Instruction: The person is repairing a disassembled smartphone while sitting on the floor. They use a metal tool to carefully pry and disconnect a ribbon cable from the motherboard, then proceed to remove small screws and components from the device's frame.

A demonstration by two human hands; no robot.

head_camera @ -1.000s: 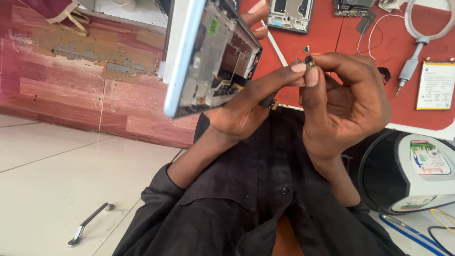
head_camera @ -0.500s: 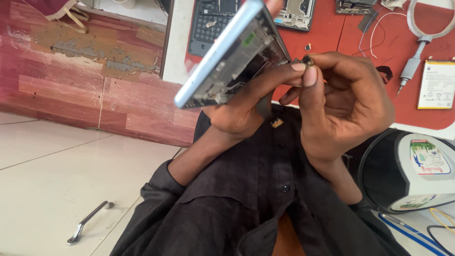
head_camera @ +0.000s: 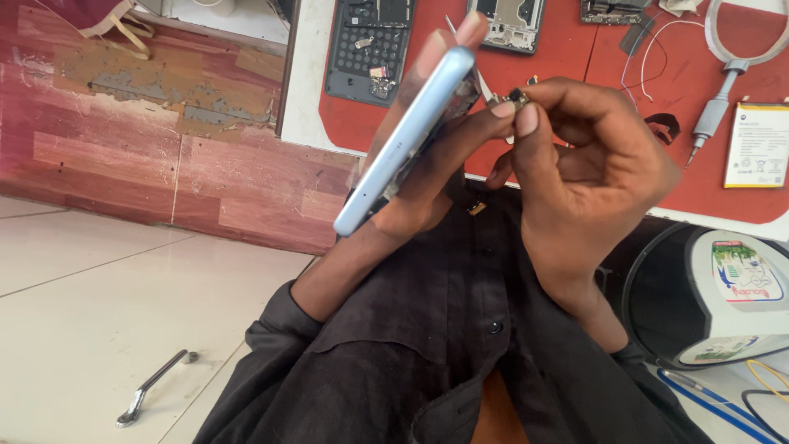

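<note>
While the head camera looks down over a dark shirt (head_camera: 427, 329), the left hand (head_camera: 427, 177) grips a light blue phone (head_camera: 407, 140), tilted edge-on, its top toward the bench (head_camera: 707, 82) and its lower end toward the floor (head_camera: 99, 329). Fingers wrap round the back of it, one fingertip (head_camera: 471, 29) showing above the upper edge. The right hand (head_camera: 588, 168) is closed in a pinch: thumb and forefinger hold a small dark part (head_camera: 518, 99) just beside the phone's upper end, the other fingers curled in. What the part is cannot be told.

Behind the hands lies a red mat on the bench. On it rest a dark phone frame (head_camera: 370, 45), a second opened phone (head_camera: 509, 20), loose wires (head_camera: 649, 57), a grey tool (head_camera: 711, 127) with a looped cable, and a white battery (head_camera: 756, 144). At lower right stands a round black-and-white device (head_camera: 715, 296), with blue and yellow cables near it. On the floor at lower left lies a metal handle (head_camera: 152, 386), well apart from everything else.
</note>
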